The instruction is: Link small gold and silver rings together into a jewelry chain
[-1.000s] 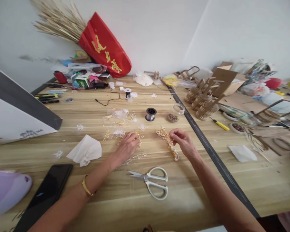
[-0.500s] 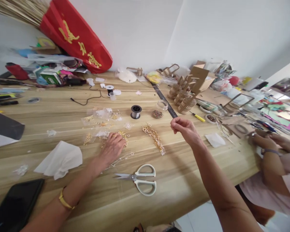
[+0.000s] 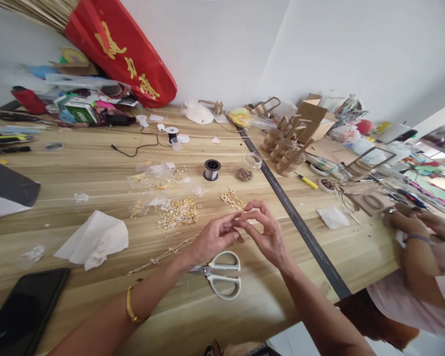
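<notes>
My left hand (image 3: 217, 237) and my right hand (image 3: 265, 230) meet above the table, fingertips pinched together. Whatever lies between them is too small to make out. Just behind my fingers lie gold chains (image 3: 232, 199), partly hidden by my hands. To the left spreads a pile of small gold beads or charms (image 3: 180, 212). A thin chain (image 3: 166, 256) stretches beside my left forearm. White-handled scissors (image 3: 224, 289) rest below my hands, their blades partly covered by my left wrist.
A wire spool (image 3: 211, 170) and a dish of mixed beads (image 3: 245, 174) stand behind my hands. White tissue (image 3: 96, 240) and a black phone (image 3: 24, 311) lie left. Small woven baskets (image 3: 282, 148) stand back right. Another person's hands (image 3: 408, 220) work at the right edge.
My left hand has left the gold pile and moved right. My right hand has come left and down, so both now meet in front of the gold chains.
</notes>
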Available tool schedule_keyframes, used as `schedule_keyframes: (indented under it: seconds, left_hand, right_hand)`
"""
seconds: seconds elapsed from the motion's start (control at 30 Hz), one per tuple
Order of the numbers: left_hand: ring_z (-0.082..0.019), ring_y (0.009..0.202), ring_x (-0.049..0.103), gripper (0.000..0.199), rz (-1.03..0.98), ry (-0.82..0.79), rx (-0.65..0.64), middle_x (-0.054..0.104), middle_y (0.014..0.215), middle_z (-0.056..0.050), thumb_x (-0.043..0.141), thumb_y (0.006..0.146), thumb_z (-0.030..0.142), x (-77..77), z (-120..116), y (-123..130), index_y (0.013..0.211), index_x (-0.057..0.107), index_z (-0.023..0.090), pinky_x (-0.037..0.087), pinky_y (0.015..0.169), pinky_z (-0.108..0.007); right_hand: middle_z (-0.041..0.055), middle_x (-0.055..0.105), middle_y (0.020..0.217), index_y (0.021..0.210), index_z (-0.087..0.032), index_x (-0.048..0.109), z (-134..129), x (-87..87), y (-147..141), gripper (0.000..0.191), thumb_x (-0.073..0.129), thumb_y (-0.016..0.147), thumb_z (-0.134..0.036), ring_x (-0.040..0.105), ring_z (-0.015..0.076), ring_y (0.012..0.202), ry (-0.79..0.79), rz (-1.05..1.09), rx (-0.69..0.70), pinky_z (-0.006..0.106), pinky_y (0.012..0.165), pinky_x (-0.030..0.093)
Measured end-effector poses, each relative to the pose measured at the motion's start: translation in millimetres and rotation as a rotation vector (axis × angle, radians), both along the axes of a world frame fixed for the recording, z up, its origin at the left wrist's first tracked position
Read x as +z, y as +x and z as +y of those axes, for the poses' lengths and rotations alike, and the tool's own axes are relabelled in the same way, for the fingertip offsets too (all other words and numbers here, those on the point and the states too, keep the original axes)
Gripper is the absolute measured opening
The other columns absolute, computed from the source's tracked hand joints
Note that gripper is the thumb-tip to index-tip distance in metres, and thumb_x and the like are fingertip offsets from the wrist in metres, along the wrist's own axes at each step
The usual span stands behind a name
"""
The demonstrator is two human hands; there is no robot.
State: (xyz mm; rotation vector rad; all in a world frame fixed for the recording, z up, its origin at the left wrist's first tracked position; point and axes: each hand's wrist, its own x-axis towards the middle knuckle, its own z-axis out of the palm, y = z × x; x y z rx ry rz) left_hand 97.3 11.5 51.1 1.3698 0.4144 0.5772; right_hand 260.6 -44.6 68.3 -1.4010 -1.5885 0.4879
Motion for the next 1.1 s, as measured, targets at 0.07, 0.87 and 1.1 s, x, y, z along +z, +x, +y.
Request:
schedule_keyframes:
  seconds: [0.07, 0.87, 1.1]
  left_hand:
    - [-0.014, 0.077, 0.06, 0.031, -0.024, -0.103, -0.002, 0.067, 0.094, -0.009, 0.059, 0.08, 0.023, -1.0, -5, -1, 0.109, 0.063, 0.011, 0.049, 0.074, -0.028]
    - [-0.01, 0.057, 0.051, 0.017, 0.178, 0.124, 0.164, 0.061, 0.062, -0.001, 0.058, 0.077, 0.027, -42.8, -8, -29, 0.071, 0.063, 0.012, 0.039, 0.055, -0.02]
    - [-0.008, 0.052, 0.046, 0.016, 0.198, 0.116, 0.148, 0.059, 0.058, 0.001, 0.058, 0.076, 0.025, -40.3, -10, -30, 0.067, 0.063, 0.012, 0.037, 0.052, -0.019]
  right_hand:
    - [0.0066, 0.054, 0.106, 0.081, -0.024, 0.065, -2, -5.6, -11, 0.011, 0.061, 0.083, -0.033, 0.051, 0.0227, 0.105, 0.007, 0.063, 0.023, 0.038, 0.093, 0.039]
    - [0.0047, 0.067, 0.09, 0.088, -0.021, 0.063, -26, -46.9, 135, 0.016, 0.047, 0.09, -0.023, 0.062, 0.0164, 0.074, -0.617, -1.123, -0.31, 0.023, 0.056, 0.031]
    - [0.0065, 0.067, 0.085, 0.086, -0.019, 0.06, -13, -41.6, 125, 0.02, 0.042, 0.092, -0.021, 0.063, 0.0177, 0.071, -0.676, -1.257, -0.279, 0.026, 0.052, 0.027]
